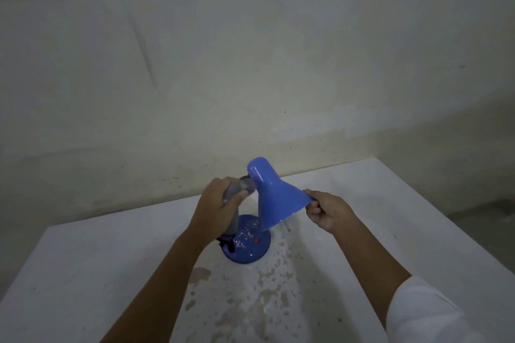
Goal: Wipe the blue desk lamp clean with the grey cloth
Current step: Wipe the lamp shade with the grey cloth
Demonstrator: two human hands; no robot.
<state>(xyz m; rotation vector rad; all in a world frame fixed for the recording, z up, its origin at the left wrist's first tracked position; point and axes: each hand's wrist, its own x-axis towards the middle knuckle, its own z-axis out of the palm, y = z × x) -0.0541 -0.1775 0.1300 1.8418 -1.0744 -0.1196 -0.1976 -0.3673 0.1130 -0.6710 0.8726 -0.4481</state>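
Beneath both hands, a white table [83,273] is carrying the blue lamp [267,209], and its top is showing blotches and flaking on the near side of the wrists. The lamp is standing between the two hands, with its shade [278,198] flaring toward the right hand [326,210] and its round base [248,248] sitting just below the left hand [220,209]. The right hand is pinching the shade's lower rim between thumb and curled fingers, most likely steadying the head so it is not swinging while the other side is being rubbed. The left hand is clamping round the grey cloth [237,192], which is wrapping the neck just behind the shade; a tail of it is hanging under the palm toward the base. Gripping it this way is letting the cloth slide along the neck, so the neck seems to be the part being cleaned. White specks are showing on the base around the small red switch [255,239], so that part is probably waiting its turn.
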